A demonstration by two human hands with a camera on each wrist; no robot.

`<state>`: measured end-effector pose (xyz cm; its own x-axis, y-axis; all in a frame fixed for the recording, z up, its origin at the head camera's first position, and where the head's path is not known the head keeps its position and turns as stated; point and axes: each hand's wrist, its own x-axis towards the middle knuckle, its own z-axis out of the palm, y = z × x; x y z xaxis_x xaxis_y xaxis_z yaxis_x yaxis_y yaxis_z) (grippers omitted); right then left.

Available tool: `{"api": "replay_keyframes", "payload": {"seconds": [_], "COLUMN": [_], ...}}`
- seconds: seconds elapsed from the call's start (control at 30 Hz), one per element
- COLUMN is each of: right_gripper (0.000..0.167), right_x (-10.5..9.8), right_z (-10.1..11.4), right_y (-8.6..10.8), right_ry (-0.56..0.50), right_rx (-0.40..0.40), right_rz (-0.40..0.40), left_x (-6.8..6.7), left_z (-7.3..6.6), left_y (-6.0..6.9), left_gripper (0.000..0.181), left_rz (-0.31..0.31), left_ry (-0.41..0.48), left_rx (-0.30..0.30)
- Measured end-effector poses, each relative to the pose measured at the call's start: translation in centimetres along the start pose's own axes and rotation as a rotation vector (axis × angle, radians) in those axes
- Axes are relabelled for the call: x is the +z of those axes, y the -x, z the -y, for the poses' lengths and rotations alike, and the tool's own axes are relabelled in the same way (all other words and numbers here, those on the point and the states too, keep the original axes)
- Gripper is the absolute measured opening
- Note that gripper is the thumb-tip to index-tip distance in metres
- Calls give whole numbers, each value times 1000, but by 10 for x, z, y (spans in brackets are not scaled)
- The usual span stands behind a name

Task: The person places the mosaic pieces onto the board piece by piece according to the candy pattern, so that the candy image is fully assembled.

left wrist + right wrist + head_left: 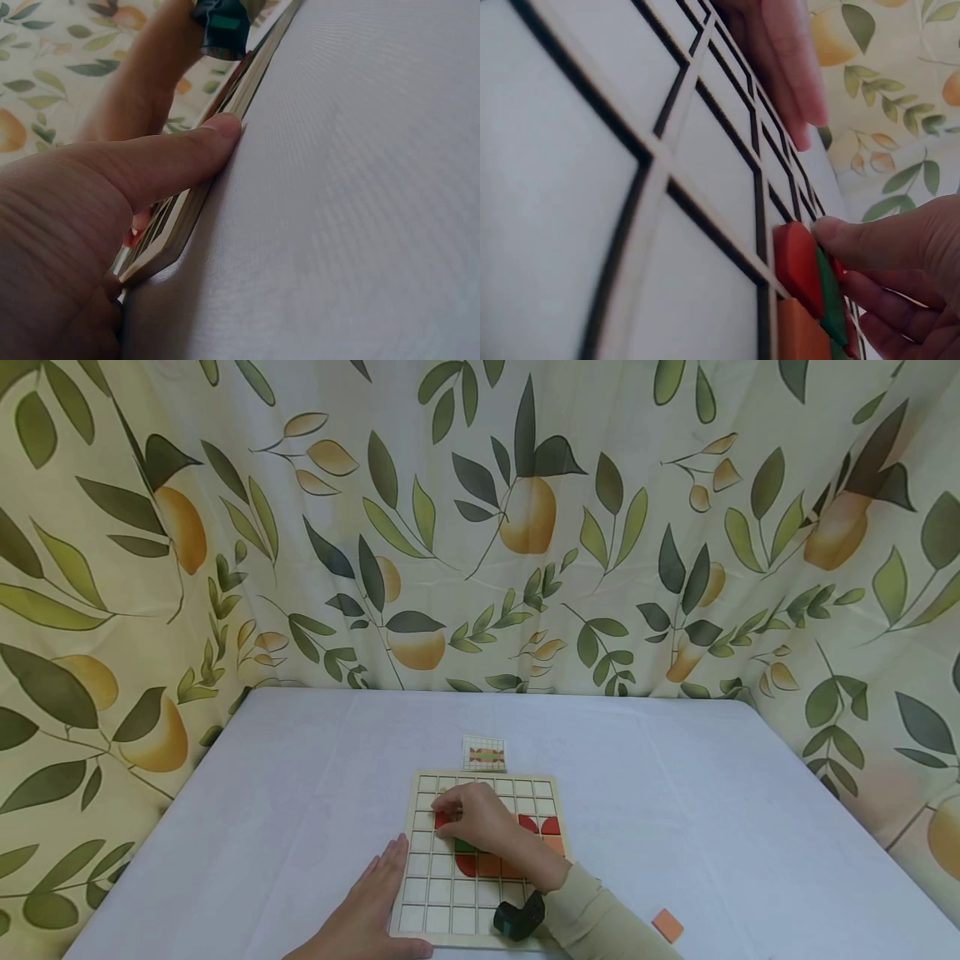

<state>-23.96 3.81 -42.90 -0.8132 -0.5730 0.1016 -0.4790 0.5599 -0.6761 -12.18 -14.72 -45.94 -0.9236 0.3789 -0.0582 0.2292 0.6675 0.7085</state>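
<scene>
A wooden grid board [465, 939] lies on the table, with red, green and orange tiles in some of its cells. My right hand [487, 818] is over its left part, thumb and index finger pinching a red tile [442, 820] at a cell. Just nearer are a green tile [465, 846] and a rounded red tile [466, 865], beside an orange tile [489, 865]. My left hand [367, 902] rests with straight fingers along the board's left edge, its thumb [187, 157] against the near edge. My right hand and forearm hide part of the middle cells.
A small pattern card [485, 753] lies at the board's far edge. One loose orange tile [667, 925] is on the white tablecloth [300, 777] at the near right. A black wrist device [519, 917] sits by the right cuff. A patterned curtain [480, 527] hangs behind the table.
</scene>
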Motion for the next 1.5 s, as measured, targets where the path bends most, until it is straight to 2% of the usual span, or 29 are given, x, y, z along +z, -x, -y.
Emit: {"api": "replay_keyframes", "payload": {"seconds": [0.3,0.57,0.8,1.0,1.23,1.5], "right_gripper": [27,22,24,25,24,24], "right_x": [-17,-31,-40,-48,-58,-67], "right_z": [-2,-13,-23,-29,-34,-41], "right_y": [12,36,59,77,93,107], "right_ry": [-32,0,11,6,-2,2], "right_rx": [13,12,20,57,115,174], "right_rz": [-24,-93,-109,-128,-165,-222], "left_x": [2,2,4,4,3,3], "left_z": [-1,-2,1,1,-2,-1], "left_y": [-1,0,-2,-1,-1,0], "left_gripper": [126,126,127,127,126,126], "left_rz": [14,-1,-8,-28,-13,-16], "left_ry": [0,-4,-21,-25,-2,-1], "left_rx": [-36,-32,-32,3,-33,-18]}}
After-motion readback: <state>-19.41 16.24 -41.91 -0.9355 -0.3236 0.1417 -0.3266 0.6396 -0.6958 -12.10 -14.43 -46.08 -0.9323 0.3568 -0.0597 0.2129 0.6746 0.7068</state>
